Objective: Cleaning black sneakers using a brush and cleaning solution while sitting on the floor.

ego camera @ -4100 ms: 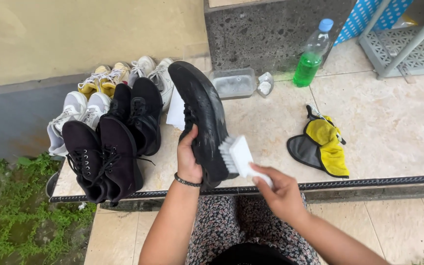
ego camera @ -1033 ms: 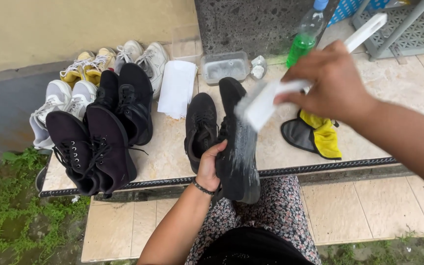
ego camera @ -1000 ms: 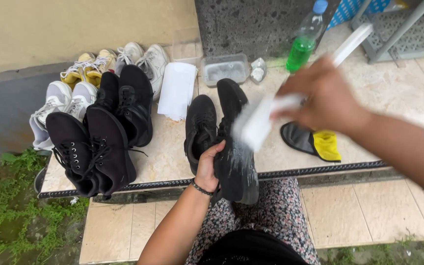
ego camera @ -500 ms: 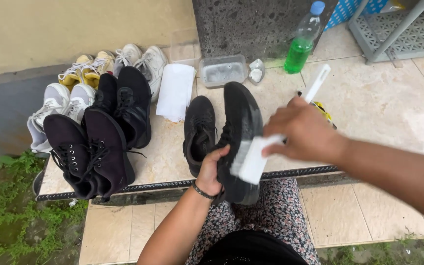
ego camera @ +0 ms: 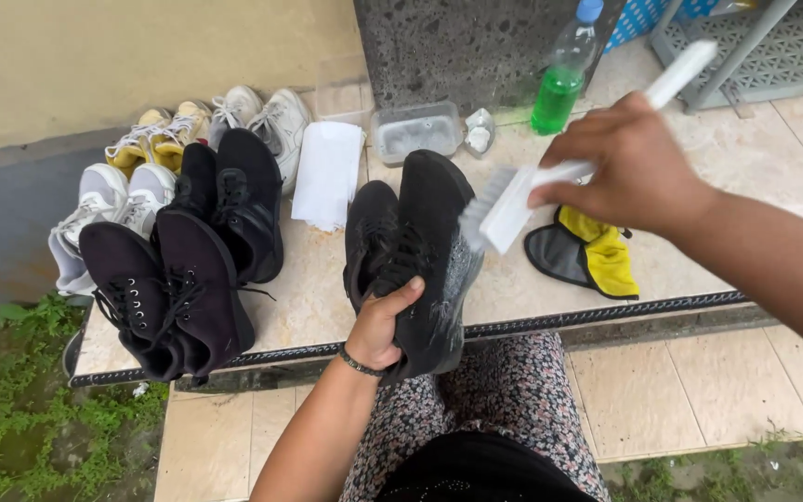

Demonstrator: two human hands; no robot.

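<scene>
Lifted since half a second ago: white brush (ego camera: 513, 200), right hand (ego camera: 629, 167) gripping it at upper right. Left hand (ego camera: 381, 321) is clasping black shoe (ego camera: 434, 251), centre frame, flank sudsy; scrubbing is looking unfinished.

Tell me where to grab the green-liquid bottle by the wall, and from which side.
Grip the bottle around its clear upper body, just under the blue cap, coming from the front. It stands upright with the dark wall close behind. The right hand with the brush is nearest; the left hand holds a shoe.
</scene>
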